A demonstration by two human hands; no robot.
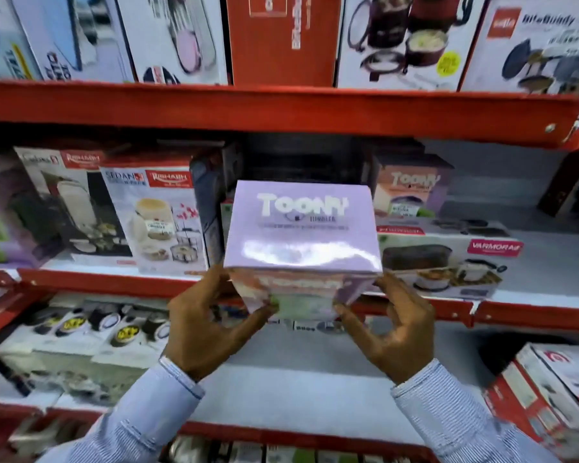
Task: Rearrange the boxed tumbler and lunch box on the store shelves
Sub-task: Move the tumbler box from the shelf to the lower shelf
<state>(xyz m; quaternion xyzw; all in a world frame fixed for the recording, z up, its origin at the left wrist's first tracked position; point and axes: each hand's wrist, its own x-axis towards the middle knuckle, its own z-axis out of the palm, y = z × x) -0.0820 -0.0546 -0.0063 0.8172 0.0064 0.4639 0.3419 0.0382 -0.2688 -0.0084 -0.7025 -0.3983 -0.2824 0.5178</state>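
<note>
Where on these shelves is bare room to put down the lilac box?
Both hands hold the tumbler box. Bare room: middle shelf right of the Varmora box; lower shelf below the hands. Crowded: middle shelf left, around the Rishabh boxes.

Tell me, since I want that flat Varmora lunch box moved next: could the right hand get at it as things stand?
Probably not yet. The right hand and left hand both grip the lilac tumbler box. The Varmora lunch box lies just beyond, its front unobstructed, though another Toony box sits on it.
</note>
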